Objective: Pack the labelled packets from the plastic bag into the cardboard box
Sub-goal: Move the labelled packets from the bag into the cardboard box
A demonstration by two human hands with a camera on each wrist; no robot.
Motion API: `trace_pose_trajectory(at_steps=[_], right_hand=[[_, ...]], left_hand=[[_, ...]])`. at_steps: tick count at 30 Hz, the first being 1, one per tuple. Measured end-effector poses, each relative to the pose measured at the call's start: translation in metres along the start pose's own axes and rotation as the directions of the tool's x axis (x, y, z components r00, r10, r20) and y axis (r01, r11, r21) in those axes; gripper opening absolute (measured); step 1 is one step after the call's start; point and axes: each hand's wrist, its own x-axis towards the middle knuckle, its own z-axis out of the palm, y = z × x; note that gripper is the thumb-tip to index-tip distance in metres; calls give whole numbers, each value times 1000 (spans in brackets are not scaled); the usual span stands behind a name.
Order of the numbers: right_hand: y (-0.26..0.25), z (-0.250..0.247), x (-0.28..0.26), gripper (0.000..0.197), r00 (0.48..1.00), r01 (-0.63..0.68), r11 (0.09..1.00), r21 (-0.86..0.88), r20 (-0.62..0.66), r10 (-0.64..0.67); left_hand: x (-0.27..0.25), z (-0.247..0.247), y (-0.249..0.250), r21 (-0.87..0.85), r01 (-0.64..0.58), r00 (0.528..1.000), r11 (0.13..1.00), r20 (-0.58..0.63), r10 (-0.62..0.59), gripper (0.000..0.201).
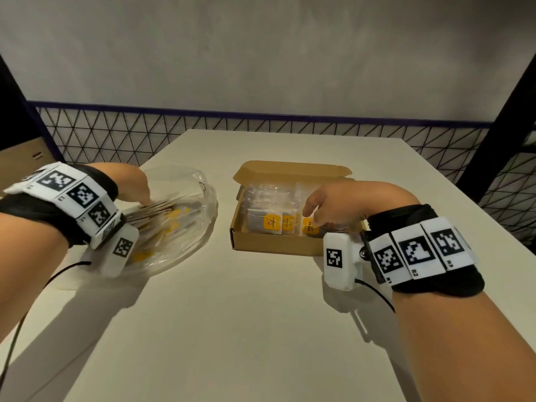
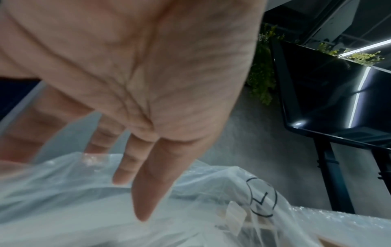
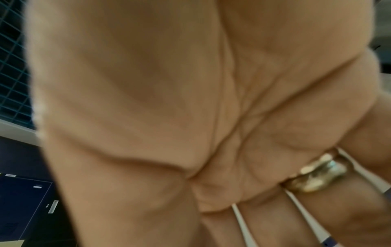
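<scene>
A clear plastic bag lies on the left of the table, holding several packets with yellow labels. My left hand reaches into its mouth. In the left wrist view the left hand has straight fingers laid against the bag's film. An open cardboard box sits at the middle, with packets in a row along its near side. My right hand hangs over the box's right part, fingertips down on a yellow-labelled packet. In the right wrist view the palm fills the frame and the fingertips are out of view.
The box lid stands open at the back. The white table reaches to the near edge. A black wire mesh fence runs behind the table, and a dark post stands at the right. A cable trails from the right wrist camera.
</scene>
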Motion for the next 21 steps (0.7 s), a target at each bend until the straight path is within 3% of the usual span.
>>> trace_pose_trajectory(at_steps=[3, 6, 8, 11, 16, 19, 21], right_hand=[[1, 0, 2, 37, 1000, 1, 1000, 0, -2, -1], [2, 1, 3, 38, 1000, 8, 1000, -3, -5, -8], [4, 0, 4, 39, 1000, 11, 1000, -4, -17, -11], [5, -1, 4, 39, 1000, 10, 1000, -2, -25, -10], [5, 0, 5, 40, 1000, 6, 1000, 5, -24, -6], [7, 0, 6, 39, 1000, 1, 1000, -1, -29, -1], [8, -1, 6, 38, 1000, -3, 1000, -2, -25, 3]], left_hand=[[1, -2, 7, -62, -14, 1000, 998, 24, 15, 51], [9, -3, 12, -357, -1, 998, 934, 65, 26, 47], [12, -6, 16, -589, 23, 998, 808, 64, 18, 43], [16, -15, 23, -837, 67, 997, 543, 74, -10, 43], [29, -24, 25, -963, 124, 991, 239, 111, -69, 54], [29, -27, 27, -973, 136, 989, 188, 121, -89, 57], [26, -26, 31, -960, 138, 990, 243, 123, -75, 58]])
